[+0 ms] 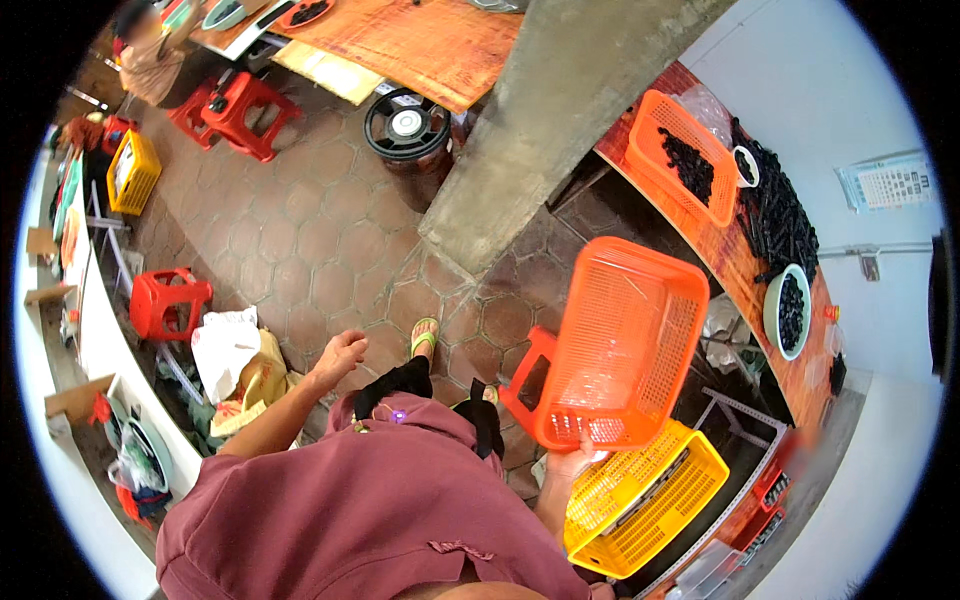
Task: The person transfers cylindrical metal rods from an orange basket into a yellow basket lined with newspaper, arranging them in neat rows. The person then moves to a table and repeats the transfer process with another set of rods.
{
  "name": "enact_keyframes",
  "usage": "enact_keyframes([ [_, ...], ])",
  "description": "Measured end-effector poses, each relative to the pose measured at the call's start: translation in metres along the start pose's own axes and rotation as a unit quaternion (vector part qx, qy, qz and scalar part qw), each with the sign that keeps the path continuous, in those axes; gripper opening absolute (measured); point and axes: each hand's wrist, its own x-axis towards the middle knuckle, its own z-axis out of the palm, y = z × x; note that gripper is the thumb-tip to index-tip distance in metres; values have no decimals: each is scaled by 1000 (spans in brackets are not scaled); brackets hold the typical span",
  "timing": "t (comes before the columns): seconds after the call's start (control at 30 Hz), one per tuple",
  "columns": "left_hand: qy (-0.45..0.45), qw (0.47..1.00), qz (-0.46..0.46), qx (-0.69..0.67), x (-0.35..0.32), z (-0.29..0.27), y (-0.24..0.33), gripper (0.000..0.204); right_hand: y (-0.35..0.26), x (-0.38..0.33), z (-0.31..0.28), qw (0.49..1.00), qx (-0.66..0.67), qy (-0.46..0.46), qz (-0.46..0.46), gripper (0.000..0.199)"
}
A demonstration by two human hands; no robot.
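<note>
My right hand (570, 460) grips the near rim of an orange perforated plastic basket (630, 335), with the thumb over the edge. The basket is tilted, its inside faces up, and nothing shows in it. A red plastic stool (528, 380) stands just left of it, partly hidden behind it. Below the basket are yellow plastic crates (690, 500), close to my right forearm. My left hand (345, 355) hangs over the floor with loosely bent fingers and holds nothing. White and yellow sacks (235, 365) lie to its left.
At the right, a wooden table (660, 190) carries an orange basket (645, 140) of black pieces, a black heap (775, 215) and a bowl (787, 310). A slanting concrete pillar (520, 130), a round fan (407, 122) and red stools (170, 303) stand ahead. A person (152, 65) sits far left.
</note>
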Motion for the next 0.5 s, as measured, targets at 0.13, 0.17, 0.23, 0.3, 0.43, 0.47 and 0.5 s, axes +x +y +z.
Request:
enact_keyframes([
  [0.13,5,997,15,69,40,-12,12,46,-11,6,-11,993,25,60,-96,36],
  [0.17,-4,997,21,81,49,-9,13,45,-16,2,-17,988,29,75,-134,35],
  [0.23,-24,998,4,66,58,0,12,46,-25,12,-54,982,45,118,-137,36],
  [0.3,-55,996,-5,69,67,5,7,45,-41,20,-54,972,65,158,-162,36],
  [0.43,-89,985,-55,136,88,24,4,49,-92,21,-59,953,75,215,-202,36],
  [0.47,-87,984,-60,144,96,29,4,48,-105,25,-66,947,80,223,-219,36],
  [0.5,-84,983,-67,151,105,30,3,48,-115,29,-71,941,84,231,-234,36],
])
